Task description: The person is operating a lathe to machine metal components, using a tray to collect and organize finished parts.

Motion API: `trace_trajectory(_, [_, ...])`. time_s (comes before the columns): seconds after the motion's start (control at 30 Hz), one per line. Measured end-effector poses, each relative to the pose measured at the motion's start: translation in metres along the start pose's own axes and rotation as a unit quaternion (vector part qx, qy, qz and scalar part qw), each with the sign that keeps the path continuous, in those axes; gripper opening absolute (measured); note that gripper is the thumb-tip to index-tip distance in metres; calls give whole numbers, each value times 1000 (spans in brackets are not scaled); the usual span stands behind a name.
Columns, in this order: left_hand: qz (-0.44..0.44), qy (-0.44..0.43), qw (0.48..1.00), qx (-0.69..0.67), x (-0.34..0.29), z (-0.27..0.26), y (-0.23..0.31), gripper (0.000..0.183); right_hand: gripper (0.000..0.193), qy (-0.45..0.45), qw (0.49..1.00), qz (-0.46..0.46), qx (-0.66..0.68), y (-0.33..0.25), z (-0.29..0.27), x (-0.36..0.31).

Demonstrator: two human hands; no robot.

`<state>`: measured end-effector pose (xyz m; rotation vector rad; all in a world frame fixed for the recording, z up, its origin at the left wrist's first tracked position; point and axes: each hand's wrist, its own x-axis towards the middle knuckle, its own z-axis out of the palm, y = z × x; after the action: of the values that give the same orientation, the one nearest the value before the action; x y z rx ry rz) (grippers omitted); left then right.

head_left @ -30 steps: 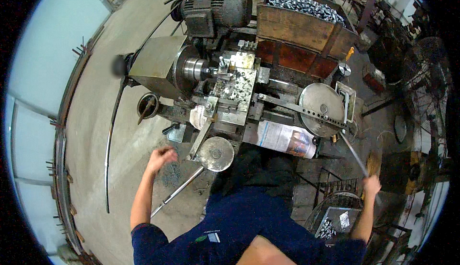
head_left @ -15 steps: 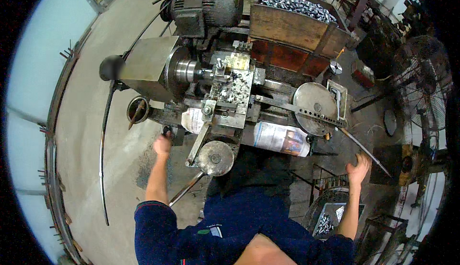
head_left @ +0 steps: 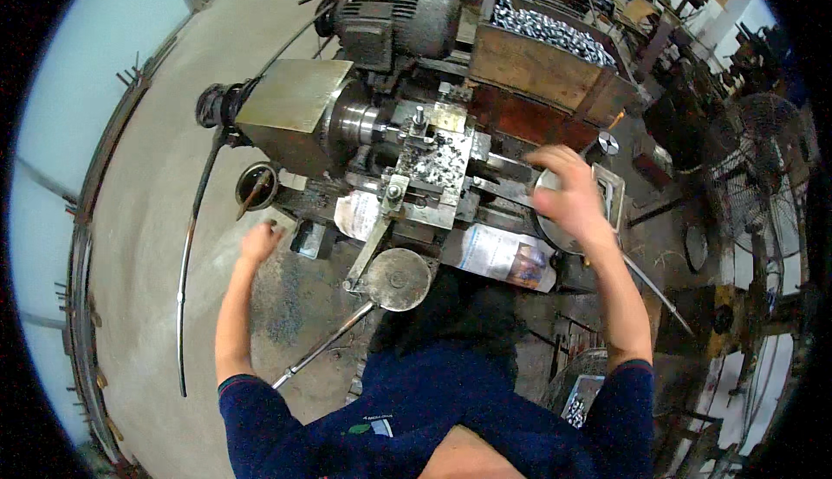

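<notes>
My left hand [head_left: 262,241] is at the left, with its fingers curled in. Whatever they hold, if anything, is hidden. Just right of it is a small dark box with a pale panel [head_left: 308,240]. My right hand [head_left: 568,195], somewhat blurred, is raised over the right round metal disc [head_left: 551,219] and partly covers it. Its fingers are apart and nothing shows in them. Between my hands is a lathe-like machine with a shiny chuck [head_left: 357,124] and a chip-strewn tool slide [head_left: 440,158]. A second round disc [head_left: 397,280] with a rod handle [head_left: 325,345] sits in front.
A wooden bin of shiny metal parts [head_left: 546,67] stands behind, beside an electric motor [head_left: 399,24]. A pot with a stick [head_left: 257,186] is at the left. Printed sheets [head_left: 503,256] lie along the machine's front. A long rod [head_left: 650,288] juts out right, near a fan [head_left: 750,158].
My right hand has moved up and left from beside the right rod to over the disc. My left hand has drawn left, away from the small box. The view has shifted slightly.
</notes>
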<state>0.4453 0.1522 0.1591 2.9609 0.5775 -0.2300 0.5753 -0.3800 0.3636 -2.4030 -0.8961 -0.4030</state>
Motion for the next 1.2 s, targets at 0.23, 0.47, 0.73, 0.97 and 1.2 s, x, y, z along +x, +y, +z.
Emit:
trace_trajectory(0.23, [-125,315,940,29,-72,-139,-109,33,27,-134,963,-184,-145,-68,120,129])
trace_trajectory(0.47, [-324,143,895,-270,-129,-63,-153,68,32,-303,907,-127,-265,-89,144,154])
trace_trajectory(0.73, [-351,205,900,-154,-151,-49,-86,69,32,-309,912,-127,-237,-91,143,150])
trace_trajectory(0.97, [-310,253,910,-103,-163,-51,-35,61,29,-306,909,-108,-261,-88,149,149])
trace_trajectory(1.2, [-172,86,915,-354,-185,-59,-91,26,28,-138,969,54,-196,-56,24,138])
